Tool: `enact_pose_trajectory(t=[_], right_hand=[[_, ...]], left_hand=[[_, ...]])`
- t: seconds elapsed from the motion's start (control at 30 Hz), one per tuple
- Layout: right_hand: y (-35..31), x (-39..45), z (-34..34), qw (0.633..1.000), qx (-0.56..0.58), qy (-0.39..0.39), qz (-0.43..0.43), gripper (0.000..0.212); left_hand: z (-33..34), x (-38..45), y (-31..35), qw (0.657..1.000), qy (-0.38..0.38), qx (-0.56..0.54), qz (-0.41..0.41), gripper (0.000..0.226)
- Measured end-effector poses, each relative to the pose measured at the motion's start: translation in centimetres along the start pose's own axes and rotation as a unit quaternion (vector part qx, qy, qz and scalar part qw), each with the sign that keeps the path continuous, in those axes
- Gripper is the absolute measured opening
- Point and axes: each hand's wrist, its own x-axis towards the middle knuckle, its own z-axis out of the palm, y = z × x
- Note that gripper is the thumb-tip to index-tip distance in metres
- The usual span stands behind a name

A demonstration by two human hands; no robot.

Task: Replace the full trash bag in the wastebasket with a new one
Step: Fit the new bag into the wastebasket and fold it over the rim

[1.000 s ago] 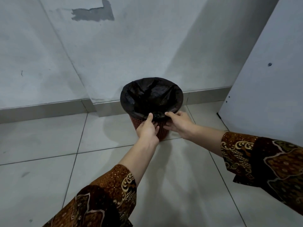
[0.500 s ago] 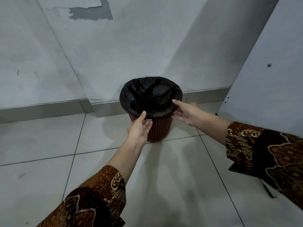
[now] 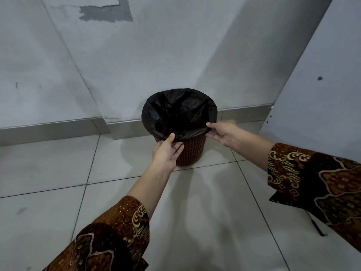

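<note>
A reddish-brown perforated wastebasket [image 3: 192, 153] stands on the tiled floor against the wall's corner. A black trash bag [image 3: 179, 112] lines it, with its edge folded over the rim. My left hand [image 3: 168, 151] is at the near rim, thumb on top of the bag's folded edge and fingers beneath it against the basket. My right hand [image 3: 224, 133] is at the right side of the rim, thumb above and fingers below the bag's edge. What lies inside the bag is hidden in the dark.
A grey wall [image 3: 136, 65] with a skirting strip runs behind the basket, jutting out in a corner just left of it. A tall white panel [image 3: 322, 94] stands close on the right. A thin dark object [image 3: 317, 227] lies on the floor under my right sleeve.
Both hands let go of the near rim and spread apart. Now the left hand is back on the near edge and the right hand has taken the right edge of the bag.
</note>
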Motion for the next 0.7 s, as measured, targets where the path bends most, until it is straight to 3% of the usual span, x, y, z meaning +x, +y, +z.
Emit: enact_pose_trajectory(t=[0.1,0.27,0.37,0.47,0.7], right_hand=[[0.1,-0.3,0.2,0.999,0.025,0.018,-0.024,0.037],[0.7,-0.5,-0.3,0.997,0.008,0.064,-0.038,0.060],[1.5,-0.7,-0.6,0.999,0.001,0.025,-0.026,0.046],[2.3,-1.7,-0.1,1.000,0.000,0.001,-0.031,0.027],[3.8,-1.4,0.2,0.999,-0.021,0.025,-0.035,0.032]], left_hand=[[-0.2,0.1,-0.2,0.999,0.034,-0.003,-0.007,0.020],[0.2,0.3,0.1,0.997,0.057,0.036,-0.045,0.030],[0.8,0.9,0.7,0.994,0.084,0.026,-0.070,0.030],[1.0,1.3,1.2,0.994,0.100,0.001,-0.046,0.032],[1.4,0.9,1.0,0.997,0.075,-0.018,0.002,0.005]])
